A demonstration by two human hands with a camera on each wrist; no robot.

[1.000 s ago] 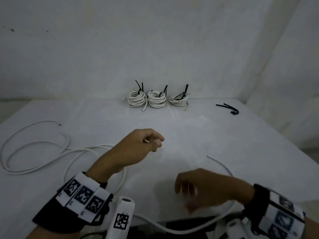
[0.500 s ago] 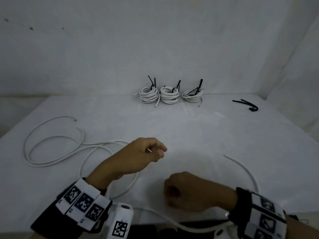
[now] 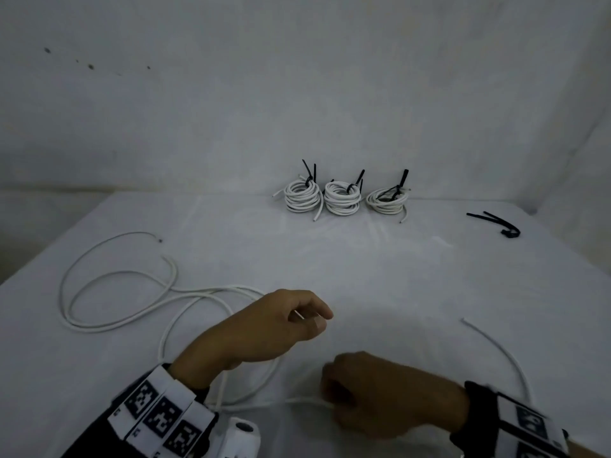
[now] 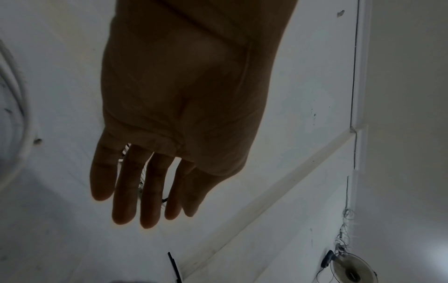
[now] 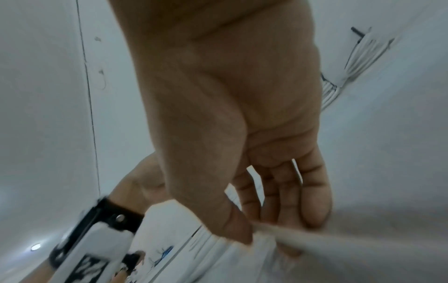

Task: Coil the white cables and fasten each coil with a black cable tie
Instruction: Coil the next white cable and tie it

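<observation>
Lying in loose loops across the table's point(image 3: 380, 269) left and near edge: one white cable point(image 3: 109, 325), uncoiled. Judged light, springy, smooth-jacketed; likely to unwind unless loops are held together, so best gripped near an end. Left hand point(image 3: 264, 328) pinches a short white tip between thumb and forefinger. Right hand point(image 3: 386, 401) pinches the cable at thumb and fingertips, blurred. Three tied coils point(image 3: 342, 198) sit at the far edge; spare black ties point(image 3: 496, 221) far right. Cable's run between the hands is partly hidden beneath them.
</observation>
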